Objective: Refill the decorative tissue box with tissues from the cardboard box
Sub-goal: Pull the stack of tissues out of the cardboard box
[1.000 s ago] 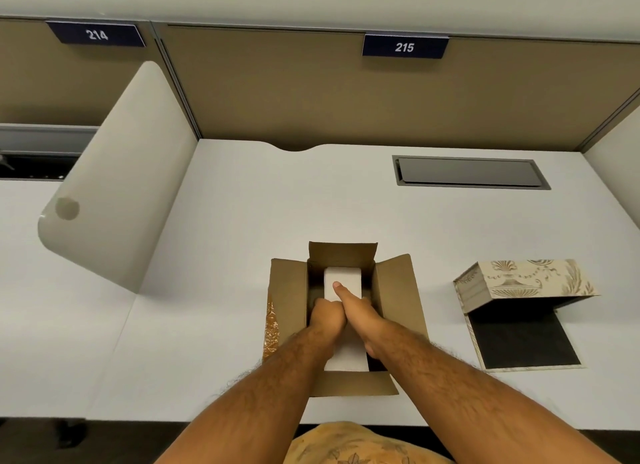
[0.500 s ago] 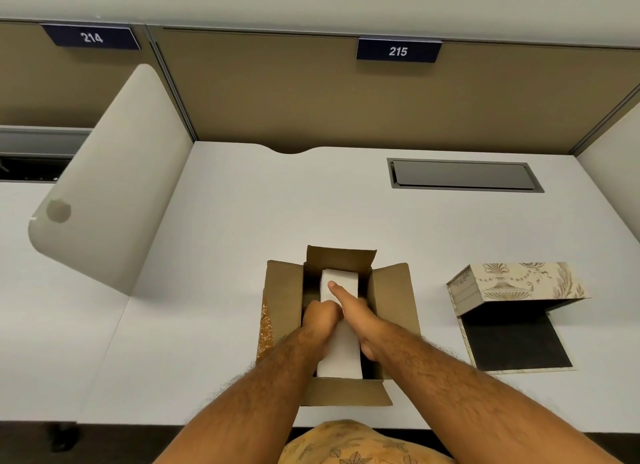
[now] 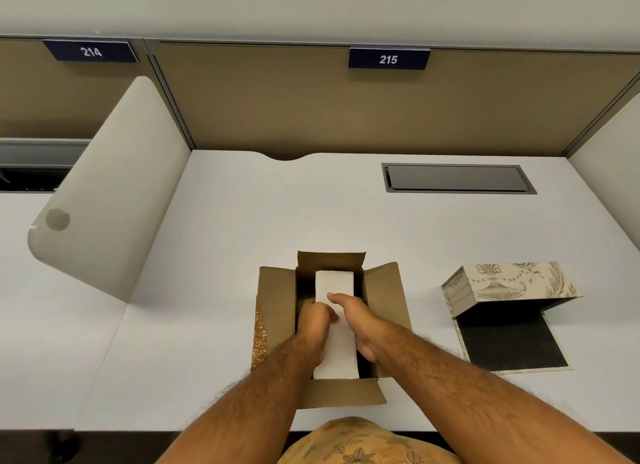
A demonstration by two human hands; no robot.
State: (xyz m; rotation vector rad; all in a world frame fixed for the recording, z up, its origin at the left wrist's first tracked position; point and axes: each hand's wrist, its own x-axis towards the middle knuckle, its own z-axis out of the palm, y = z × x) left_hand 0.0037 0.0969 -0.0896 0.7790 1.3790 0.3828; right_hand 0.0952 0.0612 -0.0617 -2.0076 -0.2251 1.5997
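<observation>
An open brown cardboard box (image 3: 277,300) sits near the desk's front edge with its flaps spread. A white stack of tissues (image 3: 334,283) lies lengthwise inside it. My left hand (image 3: 313,319) grips the stack's left side and my right hand (image 3: 353,316) grips its right side, index finger resting on top. The decorative tissue box (image 3: 509,283), cream with urn patterns, lies open to the right, its dark lining flat on the desk and nothing inside.
A white desk (image 3: 242,221) carries both boxes. A grey cable hatch (image 3: 457,178) is set into it at the back right. A white divider panel (image 3: 104,193) stands at the left. Tan partition walls (image 3: 311,99) rise behind.
Both hands stay on the tissue stack inside the cardboard box, shifted slightly. The view has tilted a little.
</observation>
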